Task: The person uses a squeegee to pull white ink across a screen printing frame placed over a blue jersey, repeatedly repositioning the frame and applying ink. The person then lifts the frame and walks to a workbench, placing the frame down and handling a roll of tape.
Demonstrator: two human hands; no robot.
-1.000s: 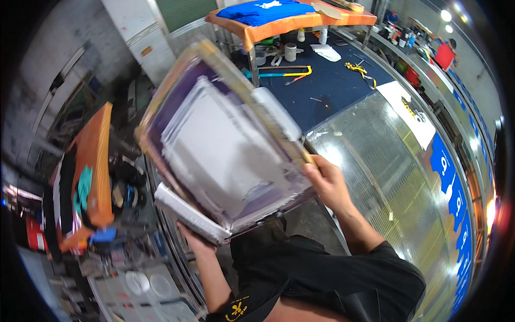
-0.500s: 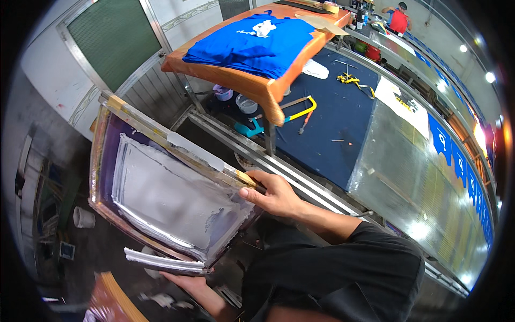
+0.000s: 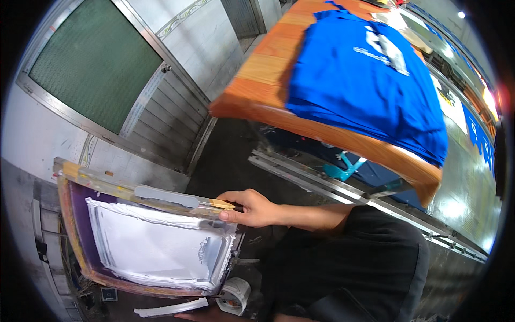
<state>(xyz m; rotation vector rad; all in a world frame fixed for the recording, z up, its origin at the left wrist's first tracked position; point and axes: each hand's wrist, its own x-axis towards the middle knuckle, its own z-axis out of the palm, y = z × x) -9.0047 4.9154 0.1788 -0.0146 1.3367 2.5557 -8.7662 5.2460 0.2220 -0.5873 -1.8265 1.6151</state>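
Note:
A screen-printing frame (image 3: pixel 73 231) is tilted up at the lower left. White ink covers much of its mesh (image 3: pixel 150 244), with thick ridges along the edges. My right hand (image 3: pixel 249 208) is closed round the right end of the frame's upper bar, thumb on the near side. A pale rounded strip (image 3: pixel 166 197) lies along that bar. Just below the frame is a squeegee (image 3: pixel 171 307), its long edge coated in white ink. My left hand (image 3: pixel 206 314) is at the squeegee's right end, mostly hidden at the lower edge of the picture, and appears to hold it.
A white bucket (image 3: pixel 234 295) stands below the frame's right corner. An orange-brown covered table (image 3: pixel 257 75) bears a stack of blue shirts (image 3: pixel 365 91). Behind it runs a long metal-railed bench (image 3: pixel 316 185) with a turquoise-handled tool (image 3: pixel 343 167). A green-paned door (image 3: pixel 96 64) is at the left.
My view has turned left, bringing the door and shirt table closer. The frame hangs lower and more level in the picture, still in my right hand. The squeegee has shifted down with my left hand.

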